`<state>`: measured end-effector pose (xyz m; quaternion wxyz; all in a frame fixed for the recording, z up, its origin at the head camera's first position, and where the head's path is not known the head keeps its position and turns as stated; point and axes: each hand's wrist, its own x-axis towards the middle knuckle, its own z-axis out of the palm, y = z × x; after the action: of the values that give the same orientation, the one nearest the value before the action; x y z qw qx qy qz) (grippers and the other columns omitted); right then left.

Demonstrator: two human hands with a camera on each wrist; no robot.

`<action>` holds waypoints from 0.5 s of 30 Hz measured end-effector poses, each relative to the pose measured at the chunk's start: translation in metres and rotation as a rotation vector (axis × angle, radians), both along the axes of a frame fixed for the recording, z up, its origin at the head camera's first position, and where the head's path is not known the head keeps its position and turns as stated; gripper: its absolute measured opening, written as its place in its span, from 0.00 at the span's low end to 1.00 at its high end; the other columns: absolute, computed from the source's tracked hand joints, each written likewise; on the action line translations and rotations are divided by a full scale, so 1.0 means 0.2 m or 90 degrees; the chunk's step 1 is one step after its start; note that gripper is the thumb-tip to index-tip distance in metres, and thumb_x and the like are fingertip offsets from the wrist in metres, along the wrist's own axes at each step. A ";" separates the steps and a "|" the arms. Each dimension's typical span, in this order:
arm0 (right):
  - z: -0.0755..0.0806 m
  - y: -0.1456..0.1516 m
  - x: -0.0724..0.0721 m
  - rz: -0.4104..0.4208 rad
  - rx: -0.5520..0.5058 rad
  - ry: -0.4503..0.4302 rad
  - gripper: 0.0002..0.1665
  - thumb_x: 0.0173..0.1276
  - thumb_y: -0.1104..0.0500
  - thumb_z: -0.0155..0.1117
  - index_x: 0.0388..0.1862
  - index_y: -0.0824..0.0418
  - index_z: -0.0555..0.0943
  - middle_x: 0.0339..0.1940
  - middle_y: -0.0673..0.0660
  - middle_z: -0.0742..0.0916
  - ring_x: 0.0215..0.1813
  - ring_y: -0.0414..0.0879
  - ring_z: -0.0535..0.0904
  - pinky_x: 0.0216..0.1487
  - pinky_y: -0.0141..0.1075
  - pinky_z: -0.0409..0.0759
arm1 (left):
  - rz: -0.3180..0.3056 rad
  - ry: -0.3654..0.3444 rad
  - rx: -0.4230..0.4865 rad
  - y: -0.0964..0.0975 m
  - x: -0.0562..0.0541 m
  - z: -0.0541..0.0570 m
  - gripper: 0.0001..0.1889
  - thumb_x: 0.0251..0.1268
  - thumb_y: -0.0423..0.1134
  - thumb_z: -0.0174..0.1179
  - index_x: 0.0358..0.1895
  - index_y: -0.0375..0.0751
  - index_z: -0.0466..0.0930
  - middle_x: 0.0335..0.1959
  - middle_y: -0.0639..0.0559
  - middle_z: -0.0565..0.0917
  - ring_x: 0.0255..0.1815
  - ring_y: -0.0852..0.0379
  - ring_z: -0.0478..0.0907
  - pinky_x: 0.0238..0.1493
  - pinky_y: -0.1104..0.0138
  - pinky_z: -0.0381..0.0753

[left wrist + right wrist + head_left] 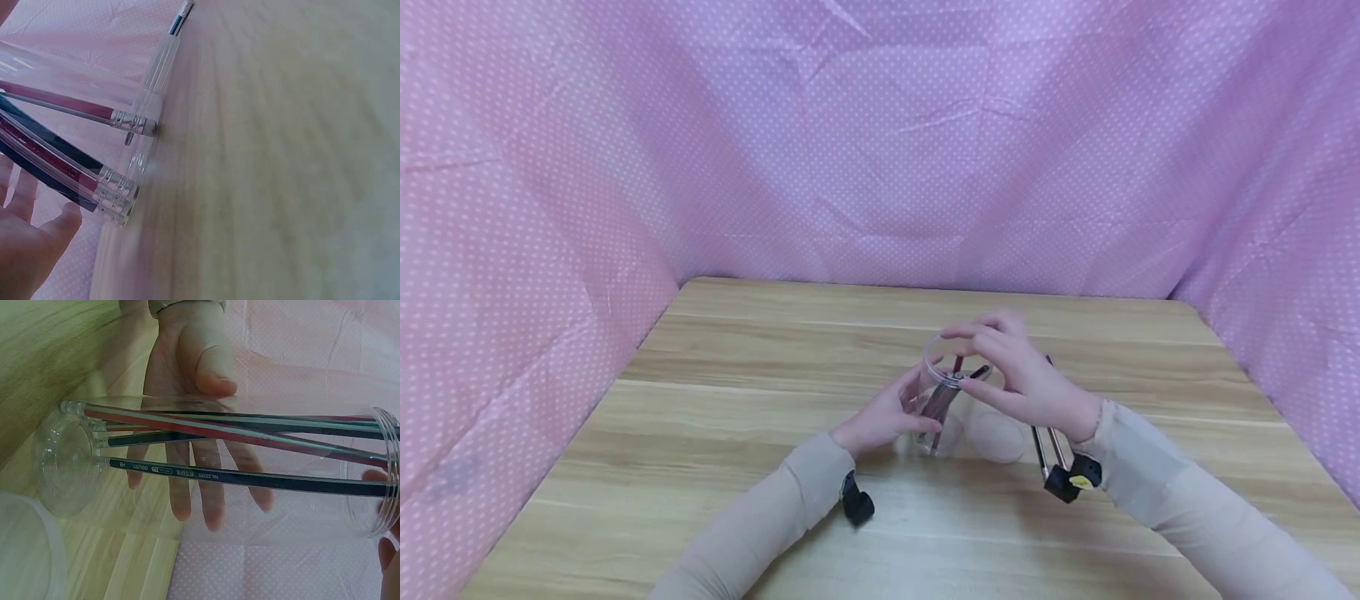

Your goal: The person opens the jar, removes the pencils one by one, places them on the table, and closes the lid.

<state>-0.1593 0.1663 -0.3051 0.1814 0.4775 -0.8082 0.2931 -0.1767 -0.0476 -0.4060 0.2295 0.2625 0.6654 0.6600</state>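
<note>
A clear plastic jar (300, 515) stands slightly tilted on the table, holding several red and dark striped pencils (156, 467) with silver ferrules and erasers at the bottom. My left hand (883, 423) grips the jar's side, thumb in front and fingers behind the clear wall. At the top, my right hand (1026, 379) holds the jar's rim (934, 367) between thumb and fingers. In the right wrist view the right fingertips (389, 550) just show beside the rim. A round translucent lid (996, 437) lies beside the jar's base.
Two slim pencils (1040, 450) lie on the wooden table (760, 358), partly hidden by my right wrist. Pink dotted cloth (880, 167) hangs along the back and both sides. Black wrist cameras (856, 502) sit below the wrists.
</note>
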 end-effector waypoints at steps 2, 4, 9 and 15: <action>-0.01 0.00 -0.01 0.016 -0.006 0.005 0.16 0.70 0.49 0.56 0.46 0.59 0.78 0.50 0.57 0.83 0.52 0.49 0.71 0.52 0.43 0.64 | -0.001 0.002 0.007 0.00 0.00 0.00 0.48 0.54 0.23 0.63 0.75 0.57 0.49 0.74 0.53 0.60 0.74 0.46 0.56 0.76 0.53 0.52; -0.01 0.00 -0.01 0.031 -0.010 0.005 0.19 0.71 0.47 0.54 0.46 0.61 0.78 0.45 0.55 0.85 0.49 0.47 0.73 0.50 0.41 0.64 | -0.007 0.006 0.015 0.00 0.00 0.00 0.48 0.53 0.22 0.62 0.75 0.55 0.49 0.74 0.53 0.59 0.74 0.46 0.56 0.76 0.53 0.52; -0.01 0.01 -0.01 0.039 -0.012 -0.021 0.12 0.70 0.54 0.57 0.45 0.61 0.77 0.42 0.54 0.86 0.48 0.46 0.75 0.51 0.40 0.63 | -0.006 0.022 0.006 0.00 -0.01 0.00 0.49 0.53 0.22 0.63 0.75 0.57 0.50 0.74 0.56 0.59 0.74 0.50 0.56 0.76 0.54 0.51; 0.04 0.00 0.00 0.003 0.015 -0.133 0.15 0.63 0.71 0.54 0.48 0.61 0.78 0.46 0.55 0.87 0.52 0.48 0.76 0.55 0.42 0.63 | 0.002 0.023 -0.003 0.00 -0.01 -0.01 0.49 0.53 0.22 0.63 0.75 0.55 0.49 0.75 0.54 0.58 0.75 0.50 0.54 0.76 0.55 0.51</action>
<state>-0.1584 0.1655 -0.2971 0.0900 0.4484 -0.8249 0.3324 -0.1795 -0.0468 -0.4072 0.2170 0.2727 0.6715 0.6539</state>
